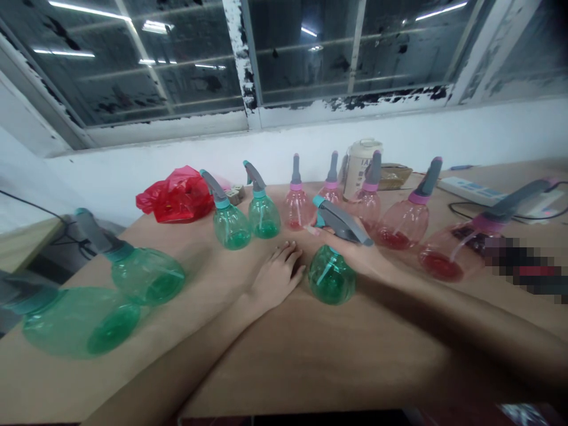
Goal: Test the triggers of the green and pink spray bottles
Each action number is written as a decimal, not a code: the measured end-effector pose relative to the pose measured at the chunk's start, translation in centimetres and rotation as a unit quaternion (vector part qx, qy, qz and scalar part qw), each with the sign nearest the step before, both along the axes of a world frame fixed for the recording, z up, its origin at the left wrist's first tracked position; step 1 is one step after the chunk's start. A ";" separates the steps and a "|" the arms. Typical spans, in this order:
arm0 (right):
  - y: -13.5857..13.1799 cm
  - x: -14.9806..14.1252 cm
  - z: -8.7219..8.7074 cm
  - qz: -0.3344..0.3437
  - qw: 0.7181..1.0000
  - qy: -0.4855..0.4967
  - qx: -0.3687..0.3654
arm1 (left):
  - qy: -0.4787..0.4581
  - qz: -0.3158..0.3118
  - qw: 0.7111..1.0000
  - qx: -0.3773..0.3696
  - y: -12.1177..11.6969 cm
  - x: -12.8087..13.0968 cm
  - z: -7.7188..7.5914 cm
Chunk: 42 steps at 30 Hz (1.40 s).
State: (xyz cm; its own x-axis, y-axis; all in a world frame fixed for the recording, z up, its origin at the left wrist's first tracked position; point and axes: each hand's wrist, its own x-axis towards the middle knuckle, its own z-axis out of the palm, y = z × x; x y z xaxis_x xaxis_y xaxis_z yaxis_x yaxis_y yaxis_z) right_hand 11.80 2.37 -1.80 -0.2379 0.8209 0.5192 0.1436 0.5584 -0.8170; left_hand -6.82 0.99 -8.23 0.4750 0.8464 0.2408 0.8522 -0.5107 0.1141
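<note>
The right hand (357, 253) grips a green spray bottle (332, 285) by the neck, its fingers closed around it just below the grey-and-teal spray head (341, 222), with a fingertip reaching out under the nozzle end. The bottle stands roughly upright in front of the person, right of the middle of the desk (266, 367), its nozzle pointing up and to the left; whether its base touches the wood I cannot tell. A pale tube runs down inside it. The left hand (274, 275) lies palm down on the desk just left of that bottle, apart from it, fingers extended and slightly spread, with nothing visible in its hold. On the left side, four more green bottles (148, 275) make a line running from the near left corner towards the back, their spray heads also grey and teal. Five pink bottles (404, 222) with grey-and-pink heads curve from the back middle round to the right, some partly overlapping in view. Behind them stand a pale canister (360, 168) with printed letters and a brown box (394, 176), and farther right lies a white power strip (473, 190). A crumpled red plastic bag (180, 195) sits at the back left, below a window (306, 53) with peeling paint on its frame.
</note>
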 end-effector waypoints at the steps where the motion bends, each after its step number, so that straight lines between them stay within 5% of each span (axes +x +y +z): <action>1: 0.0 -0.1 0.0 0.008 1.000 0.008 0.002 | 0.000 0.000 1.000 0.001 0.0 0.0 0.0; 19: 0.1 -0.3 -0.5 0.034 0.998 0.044 -0.010 | 0.005 -0.009 1.000 0.002 0.1 0.0 0.0; 33: -0.2 -0.1 -0.1 -0.049 0.998 -0.015 0.029 | 0.002 0.003 1.000 0.016 0.2 -0.1 -0.6; 42: -0.3 -1.1 0.1 -0.006 1.000 0.020 0.000 | 0.007 0.004 1.000 0.019 -1.3 -1.3 -0.1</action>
